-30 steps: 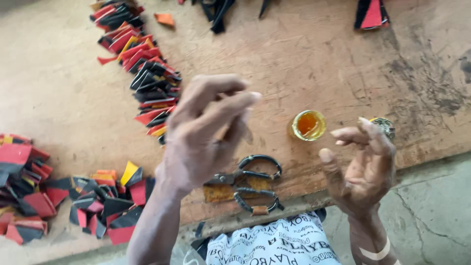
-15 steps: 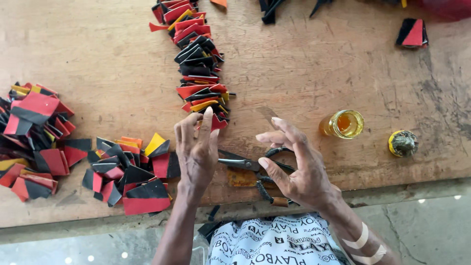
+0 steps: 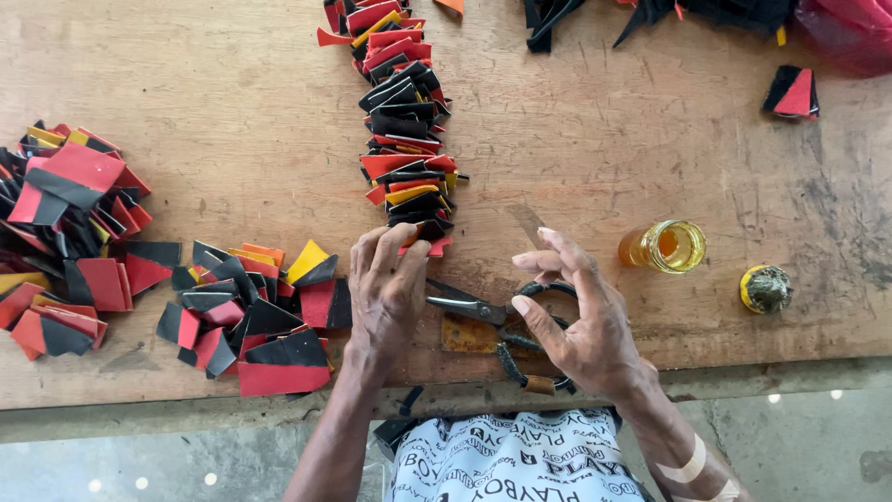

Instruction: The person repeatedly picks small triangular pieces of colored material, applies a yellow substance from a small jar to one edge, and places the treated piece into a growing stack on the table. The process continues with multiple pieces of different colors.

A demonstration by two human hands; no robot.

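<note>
Left hand (image 3: 386, 293) rests flat, fingers together, holding nothing, its fingertips touching the near end of the row of folded pieces (image 3: 401, 121) (thin, light, bendable by the look), best pinched at an edge.

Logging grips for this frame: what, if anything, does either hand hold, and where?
Nothing is clearly held. The left hand rests fingertips on the folded pieces; the right hand hovers, fingers spread, above the scissors.

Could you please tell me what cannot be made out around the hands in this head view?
- Scissors: handles partly hidden by the right hand.
- Whatever lies under the left hand: covered by its palm.
- Dark pieces along the top: cut off by the edge.
- Small jar: contents unclear.
</note>
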